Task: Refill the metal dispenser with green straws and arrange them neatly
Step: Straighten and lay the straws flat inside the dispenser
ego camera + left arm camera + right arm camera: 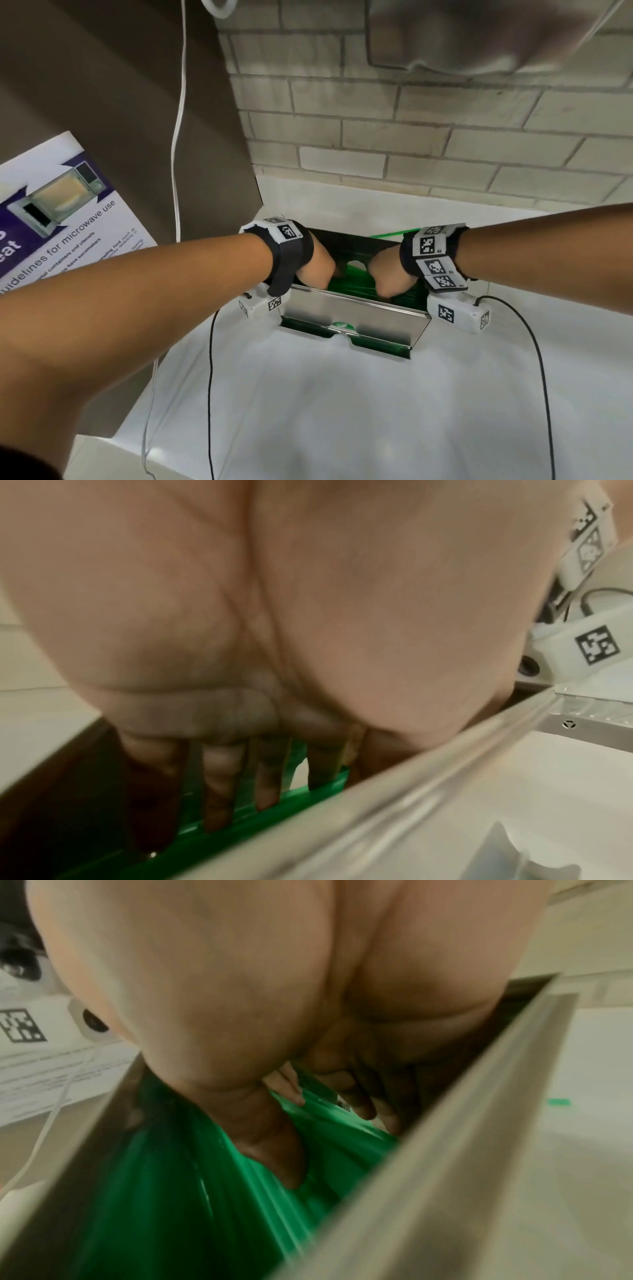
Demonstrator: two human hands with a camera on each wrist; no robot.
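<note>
The metal dispenser (352,315) stands on the white counter with its lid (352,241) tipped open at the back. Green straws (342,284) lie lengthwise inside it and show through the front slot. My left hand (315,270) reaches into the left end. In the left wrist view its fingers (263,783) are straight and spread, tips resting on the straws (308,785) behind the rim (377,791). My right hand (390,277) reaches into the right end. In the right wrist view its thumb (274,1150) and fingers point down among the straws (205,1191).
More green straws (390,234) lie on the counter behind my right wrist. A microwave-guidelines poster (61,219) leans at left, with a white cable (178,137) hanging beside it. Black wrist cables (210,377) trail over the white counter (342,411). A brick wall (411,120) rises behind.
</note>
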